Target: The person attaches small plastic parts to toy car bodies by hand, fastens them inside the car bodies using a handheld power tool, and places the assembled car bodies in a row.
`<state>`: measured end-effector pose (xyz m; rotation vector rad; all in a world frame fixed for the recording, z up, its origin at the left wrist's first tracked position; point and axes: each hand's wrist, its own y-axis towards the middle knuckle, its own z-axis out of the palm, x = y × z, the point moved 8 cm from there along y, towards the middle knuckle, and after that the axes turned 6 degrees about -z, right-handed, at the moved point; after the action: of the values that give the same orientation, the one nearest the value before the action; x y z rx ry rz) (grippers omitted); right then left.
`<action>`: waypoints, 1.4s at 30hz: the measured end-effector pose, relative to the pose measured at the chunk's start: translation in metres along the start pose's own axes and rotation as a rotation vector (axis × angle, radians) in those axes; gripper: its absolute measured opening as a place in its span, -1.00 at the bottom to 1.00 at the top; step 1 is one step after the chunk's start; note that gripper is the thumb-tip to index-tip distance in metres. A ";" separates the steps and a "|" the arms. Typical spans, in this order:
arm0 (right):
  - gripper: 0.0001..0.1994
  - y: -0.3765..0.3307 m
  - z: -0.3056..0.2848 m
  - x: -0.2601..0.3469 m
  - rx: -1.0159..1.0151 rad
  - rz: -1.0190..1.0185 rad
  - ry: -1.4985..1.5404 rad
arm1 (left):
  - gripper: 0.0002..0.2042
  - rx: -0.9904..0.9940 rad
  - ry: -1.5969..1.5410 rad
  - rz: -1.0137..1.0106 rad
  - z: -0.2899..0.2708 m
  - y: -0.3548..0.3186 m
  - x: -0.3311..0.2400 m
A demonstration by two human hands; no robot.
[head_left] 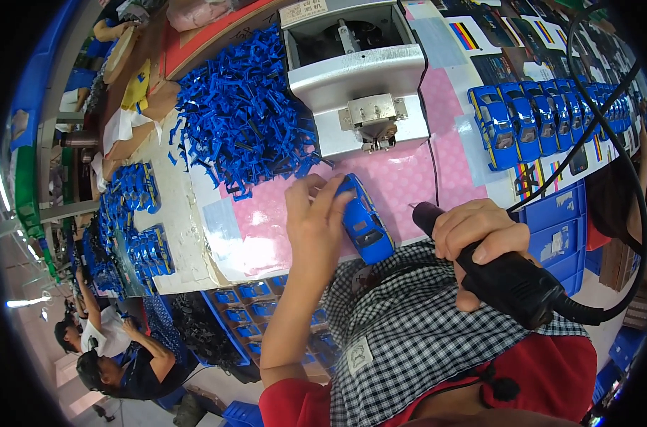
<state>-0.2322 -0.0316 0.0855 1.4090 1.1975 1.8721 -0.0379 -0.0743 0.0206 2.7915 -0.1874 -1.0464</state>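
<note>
In the middle of the frame, our left hand [311, 213] grips a glossy blue plastic toy car [370, 231] along its left edge, fingers bent over its upper end and hiding part of it. We cannot tell whether the car touches the pink-covered surface [466, 167]; its lower end overlaps the black-and-white checked cloth apron [409, 306].

Right of centre, our right hand [484, 231] is wrapped around a black handheld power screwdriver [508, 288], covering much of its body. Its thin tip points left, near the car but apart from it, and its thick black cable [640, 213] loops up the right side.

At upper centre stands a silver metal box-shaped machine [363, 71], cut off by the top edge; a heap of small blue plastic pieces [245, 114] lies to its left (too tangled for us to separate). At upper right, a row of blue toy cars [505, 128] runs partly behind the cable.
</note>
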 end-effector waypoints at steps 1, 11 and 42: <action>-0.44 0.002 0.001 -0.001 0.008 0.021 -0.005 | -0.62 0.068 0.070 -0.035 0.004 -0.002 -0.011; -0.46 0.029 0.004 -0.017 -0.010 0.195 0.040 | -0.41 0.194 0.050 -0.068 0.001 -0.018 -0.021; -0.44 0.065 0.051 -0.073 0.008 0.454 -0.006 | -0.62 0.436 -1.636 -0.863 0.065 -0.052 0.008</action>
<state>-0.1533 -0.1044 0.1098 1.8047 0.9353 2.1530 -0.0721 -0.0309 -0.0429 1.3177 0.7422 -3.4363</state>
